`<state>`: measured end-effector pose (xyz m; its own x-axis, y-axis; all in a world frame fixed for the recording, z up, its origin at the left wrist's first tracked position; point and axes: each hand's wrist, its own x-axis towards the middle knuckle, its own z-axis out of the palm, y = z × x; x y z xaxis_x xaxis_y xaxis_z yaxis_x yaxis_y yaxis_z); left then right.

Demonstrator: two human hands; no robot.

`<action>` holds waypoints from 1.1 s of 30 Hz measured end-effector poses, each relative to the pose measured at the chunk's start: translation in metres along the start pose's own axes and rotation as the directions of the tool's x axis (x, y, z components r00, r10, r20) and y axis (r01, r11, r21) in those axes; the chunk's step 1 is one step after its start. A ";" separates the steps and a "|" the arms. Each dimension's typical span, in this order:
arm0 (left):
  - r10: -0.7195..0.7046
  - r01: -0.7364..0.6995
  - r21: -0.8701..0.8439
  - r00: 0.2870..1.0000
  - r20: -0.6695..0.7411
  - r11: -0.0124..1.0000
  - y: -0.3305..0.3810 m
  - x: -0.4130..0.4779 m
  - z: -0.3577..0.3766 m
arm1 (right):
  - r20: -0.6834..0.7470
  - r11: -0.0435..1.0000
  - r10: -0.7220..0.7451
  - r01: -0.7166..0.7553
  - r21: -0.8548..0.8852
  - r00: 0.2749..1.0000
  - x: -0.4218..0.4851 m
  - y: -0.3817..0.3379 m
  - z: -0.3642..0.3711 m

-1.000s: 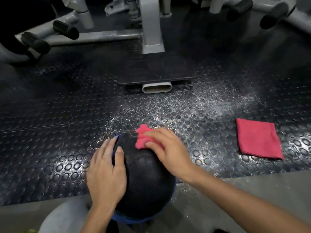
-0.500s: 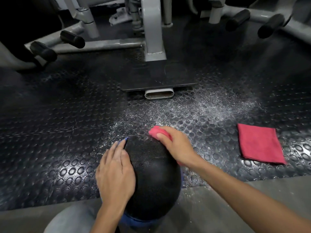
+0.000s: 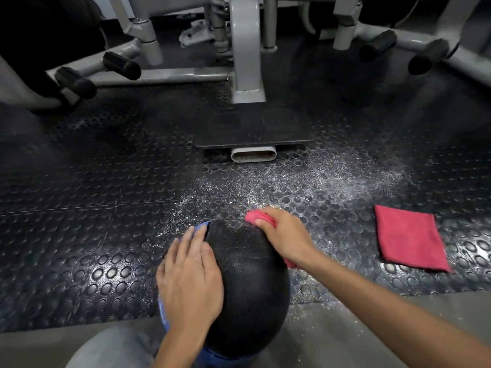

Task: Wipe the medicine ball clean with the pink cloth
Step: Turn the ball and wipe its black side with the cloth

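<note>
On studded floor (image 3: 106, 208), right hand (image 3: 284, 235) seemingly grips pink cloth (image 3: 256, 217) against medicine ball (image 3: 247, 274).

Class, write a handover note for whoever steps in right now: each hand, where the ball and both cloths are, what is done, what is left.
Left hand: flat on the medicine ball, left side.
Right hand: grips the pink cloth against the ball's far right.
Spare folded cloth: on the floor mat, to the right.
Done: wiping underway.
Left: rest of the ball; specks show near its top.
</note>
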<state>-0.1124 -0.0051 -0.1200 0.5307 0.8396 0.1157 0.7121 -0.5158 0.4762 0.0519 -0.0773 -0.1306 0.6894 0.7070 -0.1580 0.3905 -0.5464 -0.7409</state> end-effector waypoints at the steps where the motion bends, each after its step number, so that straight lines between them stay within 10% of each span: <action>1: 0.000 0.000 0.003 1.000 -0.002 1.000 0.001 0.001 0.000 | -0.033 0.998 -0.058 0.057 -0.039 0.998 -0.005 -0.003 0.002; 6: -0.008 0.007 -0.008 1.000 -0.011 1.000 -0.004 0.003 0.001 | -0.190 0.813 -0.560 0.491 -0.314 0.806 -0.045 -0.042 0.017; 13: -0.002 0.003 0.020 1.000 -0.023 1.000 0.004 -0.004 0.000 | -0.009 0.996 -0.078 0.077 -0.044 0.997 0.004 -0.010 -0.004; 19: 0.033 -0.030 0.037 0.997 -0.074 0.999 0.013 -0.009 0.001 | -0.184 0.809 -0.542 0.450 -0.379 0.820 -0.055 -0.043 0.009; 26: 0.109 -0.102 0.088 0.991 -0.075 0.991 0.025 -0.012 0.005 | -0.012 0.974 -0.130 0.126 -0.187 0.991 0.004 -0.016 -0.013; 33: 0.163 -0.155 0.147 0.986 -0.044 0.977 0.028 -0.026 0.008 | -0.193 0.821 -0.543 0.468 -0.326 0.818 -0.060 -0.021 -0.003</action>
<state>-0.1023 -0.0426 -0.1162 0.6187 0.7511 0.2304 0.6810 -0.6590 0.3193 0.0045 -0.1094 -0.1035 0.4693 0.7879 0.3987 0.8423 -0.2638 -0.4701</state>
